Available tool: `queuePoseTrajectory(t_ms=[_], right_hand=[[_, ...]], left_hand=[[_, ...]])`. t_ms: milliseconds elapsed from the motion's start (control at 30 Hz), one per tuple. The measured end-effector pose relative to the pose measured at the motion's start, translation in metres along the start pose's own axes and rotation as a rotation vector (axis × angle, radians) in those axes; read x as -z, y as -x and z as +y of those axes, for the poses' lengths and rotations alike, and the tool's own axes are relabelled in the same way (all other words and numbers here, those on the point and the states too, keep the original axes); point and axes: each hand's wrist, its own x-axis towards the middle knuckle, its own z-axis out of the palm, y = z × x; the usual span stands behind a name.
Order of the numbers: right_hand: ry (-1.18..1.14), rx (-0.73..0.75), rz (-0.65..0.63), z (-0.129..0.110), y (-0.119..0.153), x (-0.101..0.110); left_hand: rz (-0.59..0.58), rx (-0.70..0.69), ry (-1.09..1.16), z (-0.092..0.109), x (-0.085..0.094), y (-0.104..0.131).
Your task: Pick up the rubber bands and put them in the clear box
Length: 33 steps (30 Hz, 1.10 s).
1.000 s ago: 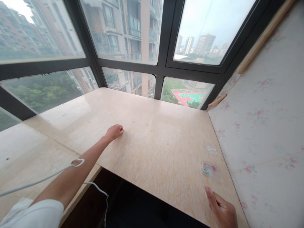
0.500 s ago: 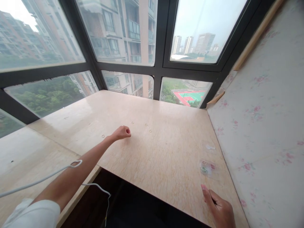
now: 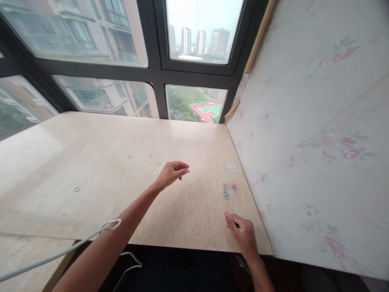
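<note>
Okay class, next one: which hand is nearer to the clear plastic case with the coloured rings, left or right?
Right. The right hand is just on the near side of the case; the left hand is farther away, off to its left.

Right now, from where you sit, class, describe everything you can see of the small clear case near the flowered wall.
The case is small, shallow, roughly rectangular and see-through, apparently plastic. It lies flat on the pale, veined surface, beside the flowered wall but apart from it. Inside show small loops, green at near left and pinkish-red at far right. The right hand is nearby, with no visible contact. Lid and dividers are too indistinct to confirm.
</note>
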Motion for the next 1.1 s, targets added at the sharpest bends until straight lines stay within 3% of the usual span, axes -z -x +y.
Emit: queuePoseTrajectory(t_ms=[267, 467, 767, 967, 1100], right_hand=[[-0.093, -0.035, 0.012, -0.003, -0.001, 0.003], [-0.154, -0.064, 0.011, -0.006, -0.003, 0.005], [-0.265, -0.125, 0.016, -0.007, -0.004, 0.008], [-0.281, -0.126, 0.029, -0.007, -0.005, 0.008], [-0.286, -0.123, 0.03, -0.007, -0.005, 0.008]], left_hand=[[-0.123, -0.004, 0.104, 0.004, -0.088, -0.013], [-0.24, -0.054, 0.036, 0.018, -0.133, -0.016], [-0.307, -0.417, -0.388, 0.022, -0.161, -0.018], [-0.341, -0.459, -0.43, 0.018, -0.171, -0.02], [-0.307, -0.431, -0.4, 0.015, -0.163, -0.017]])
